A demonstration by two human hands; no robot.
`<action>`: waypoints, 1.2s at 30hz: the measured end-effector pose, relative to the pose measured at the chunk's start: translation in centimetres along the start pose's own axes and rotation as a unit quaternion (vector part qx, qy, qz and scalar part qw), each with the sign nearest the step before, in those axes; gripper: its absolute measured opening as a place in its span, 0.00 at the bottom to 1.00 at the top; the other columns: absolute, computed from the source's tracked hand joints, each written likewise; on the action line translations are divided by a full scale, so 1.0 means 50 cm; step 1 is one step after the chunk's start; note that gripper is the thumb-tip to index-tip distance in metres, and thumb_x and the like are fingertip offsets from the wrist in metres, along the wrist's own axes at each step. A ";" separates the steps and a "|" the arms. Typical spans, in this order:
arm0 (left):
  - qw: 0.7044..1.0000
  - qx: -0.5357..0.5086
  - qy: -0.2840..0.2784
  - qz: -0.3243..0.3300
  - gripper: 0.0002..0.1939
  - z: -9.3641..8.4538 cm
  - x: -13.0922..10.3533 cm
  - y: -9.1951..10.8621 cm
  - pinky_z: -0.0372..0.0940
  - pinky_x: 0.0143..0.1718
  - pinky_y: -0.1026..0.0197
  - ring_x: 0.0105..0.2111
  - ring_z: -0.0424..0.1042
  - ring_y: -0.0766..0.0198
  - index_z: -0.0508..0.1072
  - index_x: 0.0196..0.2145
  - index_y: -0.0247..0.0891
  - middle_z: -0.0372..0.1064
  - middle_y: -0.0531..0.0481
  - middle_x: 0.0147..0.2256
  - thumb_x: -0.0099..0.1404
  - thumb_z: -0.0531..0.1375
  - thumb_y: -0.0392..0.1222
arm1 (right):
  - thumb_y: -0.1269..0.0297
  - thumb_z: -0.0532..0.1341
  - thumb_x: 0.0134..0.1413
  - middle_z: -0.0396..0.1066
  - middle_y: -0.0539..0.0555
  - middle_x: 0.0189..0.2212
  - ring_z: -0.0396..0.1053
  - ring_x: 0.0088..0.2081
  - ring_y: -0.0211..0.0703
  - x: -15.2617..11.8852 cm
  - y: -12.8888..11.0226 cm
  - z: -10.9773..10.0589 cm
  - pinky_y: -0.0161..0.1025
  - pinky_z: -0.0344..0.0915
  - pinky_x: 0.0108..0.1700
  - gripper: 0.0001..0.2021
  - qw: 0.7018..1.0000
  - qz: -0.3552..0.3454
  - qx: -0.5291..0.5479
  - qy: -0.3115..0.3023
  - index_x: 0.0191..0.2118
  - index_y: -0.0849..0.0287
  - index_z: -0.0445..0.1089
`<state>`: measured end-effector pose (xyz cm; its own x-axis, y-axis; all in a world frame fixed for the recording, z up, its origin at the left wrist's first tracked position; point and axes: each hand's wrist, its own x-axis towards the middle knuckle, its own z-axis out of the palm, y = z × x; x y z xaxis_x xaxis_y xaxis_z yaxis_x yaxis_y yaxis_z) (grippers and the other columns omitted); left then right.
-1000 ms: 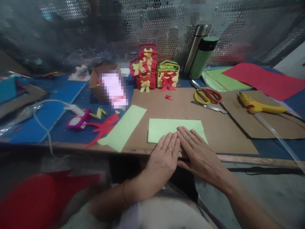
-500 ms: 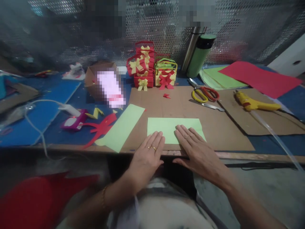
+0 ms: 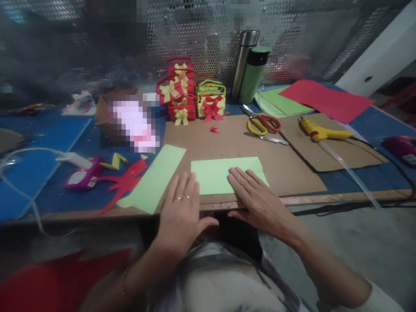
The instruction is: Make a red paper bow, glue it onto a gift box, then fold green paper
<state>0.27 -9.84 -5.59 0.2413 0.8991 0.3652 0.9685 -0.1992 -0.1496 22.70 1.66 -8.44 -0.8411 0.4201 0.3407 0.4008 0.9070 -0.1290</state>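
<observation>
A folded-looking sheet of light green paper lies on a brown cardboard sheet near the table's front edge. Across its right part rests my right hand, flat with fingers stretched out. My left hand, with rings on two fingers, lies flat at the sheet's left edge, its fingers extended and the thumb apart. Neither hand grips anything. Just left of that hand, a longer light green paper strip lies slanted, partly on the cardboard.
Red and yellow paper baskets stand behind, beside a green flask. Scissors, a small blade and a yellow glue gun lie rightward. A purple plug adapter and red paper strips are leftward.
My left hand has slid left, from on the green paper to its left edge. My right hand stays on the paper. The view has turned rightward.
</observation>
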 end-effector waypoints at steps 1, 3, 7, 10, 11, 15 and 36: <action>1.000 -0.005 0.005 0.009 0.47 0.005 0.014 0.007 0.56 0.68 0.35 0.67 0.58 0.34 0.66 0.62 0.16 0.60 0.21 0.65 0.64 0.62 0.66 | 0.60 0.70 0.56 0.54 0.74 0.70 0.46 0.74 0.62 0.000 0.000 0.000 0.64 0.50 0.72 0.47 1.000 0.001 0.000 -0.001 0.73 0.71 0.46; 0.999 -0.021 0.002 0.032 0.50 0.021 0.040 0.020 0.55 0.69 0.36 0.69 0.57 0.36 0.64 0.64 0.18 0.57 0.24 0.67 0.65 0.57 0.70 | 0.61 0.70 0.56 0.53 0.74 0.70 0.46 0.74 0.63 0.001 0.001 0.001 0.64 0.51 0.72 0.46 1.000 0.001 -0.001 -0.002 0.73 0.71 0.47; 0.998 -0.039 -0.037 0.037 0.51 0.054 0.067 0.031 0.55 0.69 0.39 0.68 0.58 0.38 0.64 0.65 0.21 0.57 0.26 0.68 0.61 0.60 0.70 | 0.62 0.69 0.56 0.55 0.76 0.69 0.48 0.73 0.64 0.005 0.001 0.001 0.65 0.52 0.71 0.44 1.000 -0.004 -0.005 0.003 0.71 0.73 0.49; 0.997 -0.039 -0.056 0.035 0.53 0.060 0.068 0.026 0.56 0.69 0.40 0.69 0.57 0.38 0.62 0.67 0.21 0.55 0.26 0.68 0.58 0.65 0.68 | 0.62 0.70 0.54 0.54 0.76 0.70 0.47 0.73 0.63 0.008 0.001 -0.002 0.64 0.51 0.72 0.45 1.000 -0.005 -0.002 -0.004 0.71 0.74 0.50; 0.997 -0.040 -0.059 0.036 0.53 0.058 0.067 0.025 0.56 0.68 0.40 0.69 0.56 0.38 0.62 0.67 0.21 0.55 0.25 0.68 0.58 0.65 0.67 | 0.61 0.71 0.54 0.54 0.76 0.70 0.46 0.74 0.63 0.008 0.002 -0.004 0.63 0.51 0.72 0.45 1.000 -0.004 -0.001 -0.008 0.71 0.74 0.51; 0.995 -0.049 -0.077 0.034 0.52 0.049 0.067 0.021 0.55 0.69 0.40 0.70 0.55 0.39 0.61 0.67 0.22 0.54 0.26 0.69 0.60 0.66 0.65 | 0.57 0.72 0.54 0.54 0.75 0.70 0.47 0.73 0.63 -0.011 0.014 -0.015 0.62 0.51 0.72 0.47 1.000 0.020 -0.017 -0.011 0.71 0.74 0.51; 0.996 -0.059 -0.037 0.046 0.40 0.064 0.064 0.012 0.58 0.67 0.37 0.69 0.55 0.37 0.61 0.68 0.24 0.55 0.26 0.68 0.65 0.65 0.49 | 0.50 0.60 0.66 0.61 0.73 0.67 0.53 0.71 0.61 -0.023 -0.061 -0.015 0.63 0.56 0.70 0.34 0.997 0.037 -0.066 0.000 0.66 0.76 0.61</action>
<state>1.41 -5.83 -7.46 0.3286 0.9004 0.2853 0.9440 -0.3228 -0.0684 22.72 -1.63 -7.73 -0.8077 0.4849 0.3354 0.5056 0.8623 -0.0291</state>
